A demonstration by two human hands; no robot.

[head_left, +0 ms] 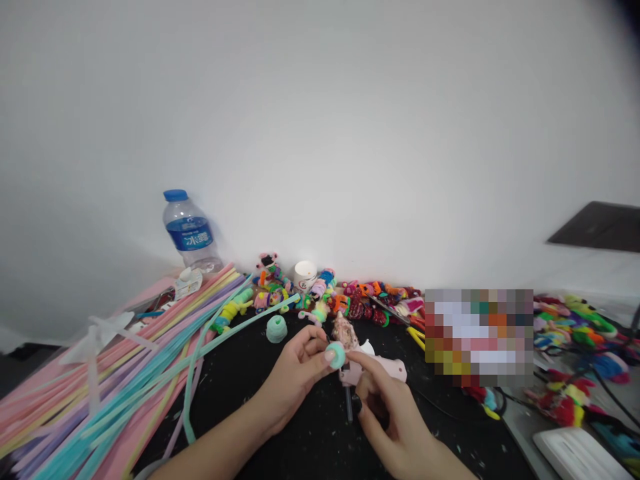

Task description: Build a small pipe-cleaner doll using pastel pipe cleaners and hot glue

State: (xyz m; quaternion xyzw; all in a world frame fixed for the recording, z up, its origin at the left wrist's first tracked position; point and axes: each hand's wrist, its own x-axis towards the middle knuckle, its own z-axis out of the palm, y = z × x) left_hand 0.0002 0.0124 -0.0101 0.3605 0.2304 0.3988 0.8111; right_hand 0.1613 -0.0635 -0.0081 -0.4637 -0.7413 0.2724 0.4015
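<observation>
My left hand (295, 373) pinches a small mint-green pipe cleaner coil (337, 355) between thumb and fingers. From the other side, the index finger of my right hand (390, 407) reaches out and its tip touches or nearly touches the coil. The thumb of that hand is apart from the index finger, the other fingers are loosely curled, and I see nothing held in them. Just behind my hands lies a pale pink glue gun (393, 369), with a clear glue stick (349, 403) showing below it. A second, taller mint-green coil (277, 329) stands on the black mat to the left.
Long pastel pipe cleaners (165, 360) are heaped on the left. Behind them a water bottle (193, 233) stands against the wall. Small pipe cleaner dolls (273, 297) and a paper cup (305, 275) line the back. More colourful pieces (575, 320) and a white box (580, 453) lie right.
</observation>
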